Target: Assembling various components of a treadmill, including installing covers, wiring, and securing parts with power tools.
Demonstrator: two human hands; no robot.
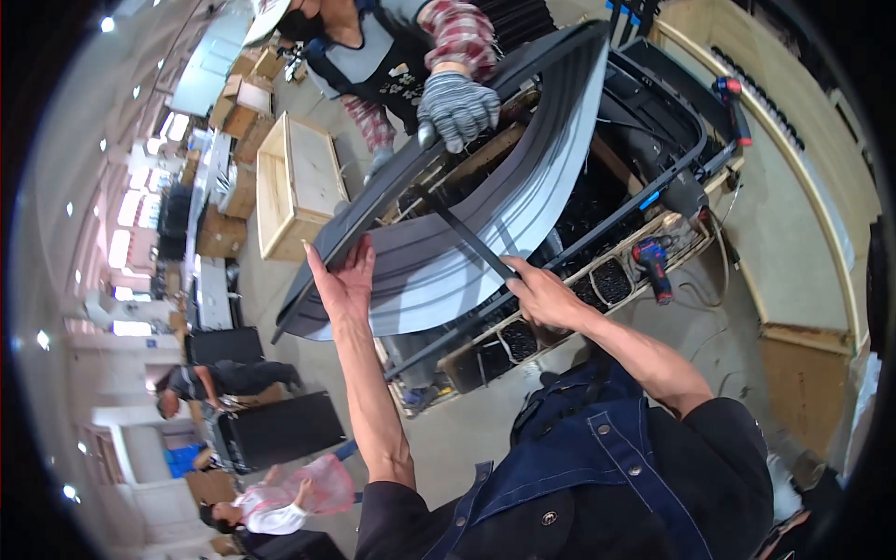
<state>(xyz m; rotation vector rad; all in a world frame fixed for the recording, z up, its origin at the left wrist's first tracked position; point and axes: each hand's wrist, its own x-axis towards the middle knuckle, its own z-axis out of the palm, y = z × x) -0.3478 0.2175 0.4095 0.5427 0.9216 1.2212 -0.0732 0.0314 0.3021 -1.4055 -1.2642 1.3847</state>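
Observation:
A large curved panel (485, 229), grey and white with a dark rim (401, 182), lies slanted over the workbench. My left hand (345, 287) is open, fingers apart, with its palm against the rim's near left end. My right hand (544, 291) is closed around the handle of a dark hammer-like tool (467, 238). Its far end reaches across the panel to near the rim; I cannot make out its head clearly. Across from me, a co-worker's grey-gloved hand (457, 110) rests on the same rim, and their other hand is by its far side.
Small bins (611, 280) of dark parts line the bench's near edge. A blue-and-red power driver (653, 266) lies at its right, beside a hose (719, 271). Another driver (733, 107) is farther right. An open wooden box (299, 187) stands beyond the panel. Two people are at the left.

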